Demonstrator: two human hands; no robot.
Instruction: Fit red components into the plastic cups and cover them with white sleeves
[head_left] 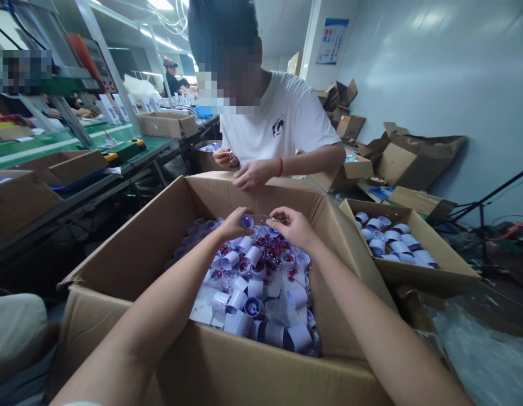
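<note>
My left hand [233, 224] is closed around a small lavender plastic cup [246, 221], held above the open cardboard box [138, 237]. Just to its right, my right hand [294, 226] pinches a thin reddish wire [261, 215] that runs toward that cup; a small pale piece shows at the fingertips, too small to name. Below both hands the box holds many similar lavender cups [230, 260], lying at various angles. Bunches of dark red wire [278, 248] lie among them, along with clear plastic film.
Across the box stands a co-worker [282, 124], both hands over its far edge, fingering a small part. A second box [439, 276] of cups sits at right. Left is a green workbench [155, 145] with machinery. Plastic bags [481, 344] and a tripod [483, 208] are at right.
</note>
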